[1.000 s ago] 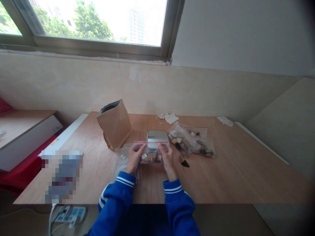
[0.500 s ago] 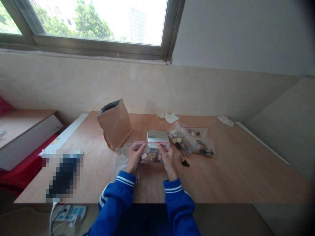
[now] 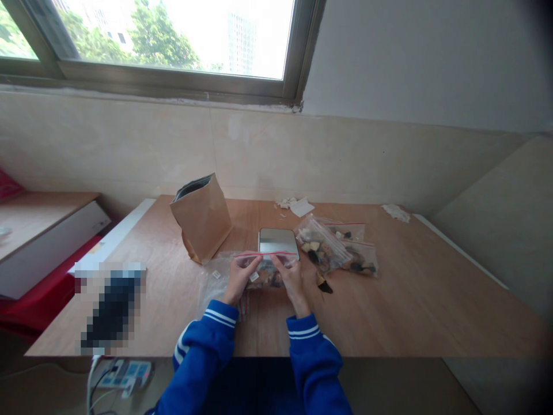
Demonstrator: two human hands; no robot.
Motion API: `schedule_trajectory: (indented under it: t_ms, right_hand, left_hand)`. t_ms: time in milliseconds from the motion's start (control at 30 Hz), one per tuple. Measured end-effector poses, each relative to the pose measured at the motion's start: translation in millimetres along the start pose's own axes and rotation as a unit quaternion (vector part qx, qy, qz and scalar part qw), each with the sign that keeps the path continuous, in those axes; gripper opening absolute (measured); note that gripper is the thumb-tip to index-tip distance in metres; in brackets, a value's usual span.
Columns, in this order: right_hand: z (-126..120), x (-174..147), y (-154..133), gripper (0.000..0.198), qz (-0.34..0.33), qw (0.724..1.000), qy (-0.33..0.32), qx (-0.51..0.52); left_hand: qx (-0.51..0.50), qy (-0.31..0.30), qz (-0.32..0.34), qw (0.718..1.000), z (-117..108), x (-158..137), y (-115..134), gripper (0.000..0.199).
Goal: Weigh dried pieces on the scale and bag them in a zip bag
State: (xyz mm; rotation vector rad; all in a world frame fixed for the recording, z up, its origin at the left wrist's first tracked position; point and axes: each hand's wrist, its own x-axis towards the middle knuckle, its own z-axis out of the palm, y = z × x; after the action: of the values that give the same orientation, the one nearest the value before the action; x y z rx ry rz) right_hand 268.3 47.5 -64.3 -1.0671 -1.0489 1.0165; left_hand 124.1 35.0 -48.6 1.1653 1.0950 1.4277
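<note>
A clear zip bag (image 3: 268, 279) with a red seal line and brown dried pieces inside is held between my hands. My left hand (image 3: 239, 279) pinches its top edge left of the middle, and my right hand (image 3: 292, 279) pinches the same edge just to the right. Both thumbs lie along the seal, close together. Behind the bag sits a flat scale with a shiny plate (image 3: 278, 240), its near part hidden by the bag. Flat clear bags (image 3: 212, 288) lie beside and partly under my left hand.
An open brown paper bag (image 3: 203, 219) stands at the back left. Several filled zip bags (image 3: 322, 248) lie to the right, with a loose dark piece (image 3: 324, 284) nearby. Paper scraps (image 3: 301, 207) lie near the wall. A pixelated dark object (image 3: 114, 308) is at the left.
Both thumbs have slid inward along the seal and are now closer together. The bag's top edge has dropped slightly. Other things on the table stay put.
</note>
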Motion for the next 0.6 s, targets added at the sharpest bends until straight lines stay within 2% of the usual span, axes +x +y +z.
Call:
schedule_trajectory:
  t_ms: [167, 367, 600]
  right_hand:
    - [0.2, 0.1, 1.4, 0.025, -0.019, 1.000, 0.003, -0.003]
    - [-1.0, 0.2, 1.4, 0.024, -0.029, 0.999, -0.027, 0.005]
    - [-0.1, -0.9, -3.1, 0.022, -0.031, 0.999, -0.019, -0.002]
  left_hand:
    - [0.012, -0.007, 0.012, 1.000, -0.7, 0.2, 0.4, 0.026]
    - [0.005, -0.005, 0.017, 1.000, -2.0, 1.8, -1.5, 0.026]
    - [0.019, 0.009, 0.020, 1.000, -2.7, 2.1, -1.1, 0.025]
